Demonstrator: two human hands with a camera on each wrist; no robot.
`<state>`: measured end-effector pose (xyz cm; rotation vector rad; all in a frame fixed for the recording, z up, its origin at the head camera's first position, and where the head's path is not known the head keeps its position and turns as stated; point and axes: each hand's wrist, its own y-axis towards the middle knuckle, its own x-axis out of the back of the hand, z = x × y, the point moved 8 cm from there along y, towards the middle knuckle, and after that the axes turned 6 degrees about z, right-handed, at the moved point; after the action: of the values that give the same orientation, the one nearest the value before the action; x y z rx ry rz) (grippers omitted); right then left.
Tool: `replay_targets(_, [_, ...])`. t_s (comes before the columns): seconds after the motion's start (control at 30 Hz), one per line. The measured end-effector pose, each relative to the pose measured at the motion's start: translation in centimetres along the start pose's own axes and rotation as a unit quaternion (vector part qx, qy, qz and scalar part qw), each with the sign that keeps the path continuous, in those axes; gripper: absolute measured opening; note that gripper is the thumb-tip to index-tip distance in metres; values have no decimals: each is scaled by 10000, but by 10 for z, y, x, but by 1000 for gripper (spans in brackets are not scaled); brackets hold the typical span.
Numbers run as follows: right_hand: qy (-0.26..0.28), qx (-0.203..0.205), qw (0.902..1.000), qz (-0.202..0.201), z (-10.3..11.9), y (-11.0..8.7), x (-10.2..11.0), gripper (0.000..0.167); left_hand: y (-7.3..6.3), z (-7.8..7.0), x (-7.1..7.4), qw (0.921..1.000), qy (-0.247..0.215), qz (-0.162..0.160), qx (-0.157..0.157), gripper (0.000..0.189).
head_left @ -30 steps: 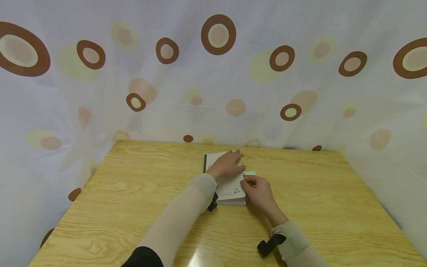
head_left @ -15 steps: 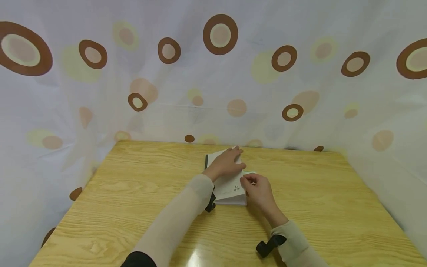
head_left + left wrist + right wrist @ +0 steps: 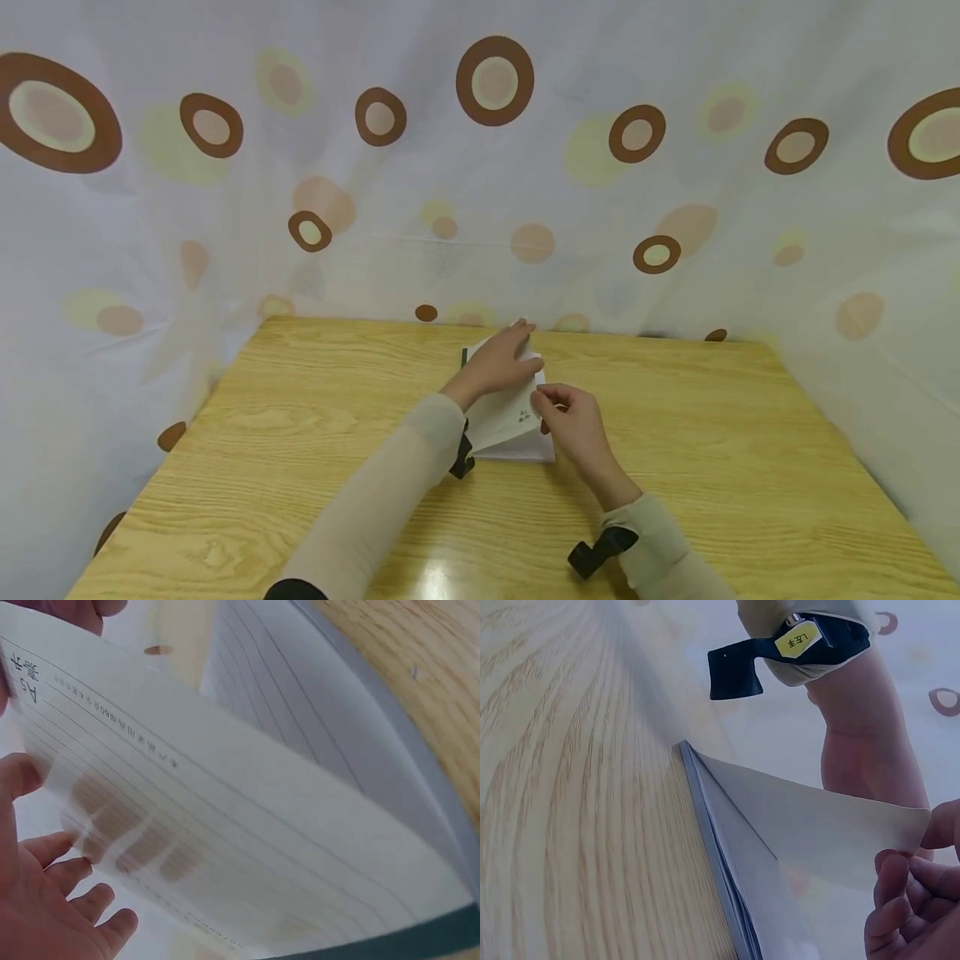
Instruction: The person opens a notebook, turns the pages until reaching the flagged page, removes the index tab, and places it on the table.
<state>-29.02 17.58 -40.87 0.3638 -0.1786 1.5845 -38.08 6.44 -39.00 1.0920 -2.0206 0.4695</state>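
A thin notebook [image 3: 517, 450] with a dark spine strip lies on the table, its white front cover [image 3: 504, 414] lifted at an angle with small print near the corner. At the cover's free edge, my right hand [image 3: 577, 425] pinches the corner between thumb and fingers, as the right wrist view also shows with the right hand [image 3: 915, 900]. My left hand [image 3: 498, 360] lies over the upper part of the cover, fingers stretched out. In the left wrist view the left hand [image 3: 56, 900] has spread fingers at the cover's edge, and a lined page [image 3: 300, 690] shows underneath.
The notebook lies on a wood-grain table [image 3: 300, 433]. A white curtain with brown circles [image 3: 450, 183] hangs behind and at both sides. Black wrist mounts [image 3: 603, 550] sit on both cuffs.
My right hand has moved slightly left and up, lifting the cover's near corner, so more page shows beneath. The left hand has shifted left and away along with the cover.
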Motion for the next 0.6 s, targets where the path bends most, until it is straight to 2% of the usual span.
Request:
replay_targets(0.33, [548, 230, 9982, 92, 10, 1, -16, 23, -12, 2, 17, 9993, -154, -302, -152, 70])
replay_targets(0.6, [917, 297, 9947, 359, 19, -1, -28, 26, -28, 2, 27, 9986, -368, -374, -76, 66])
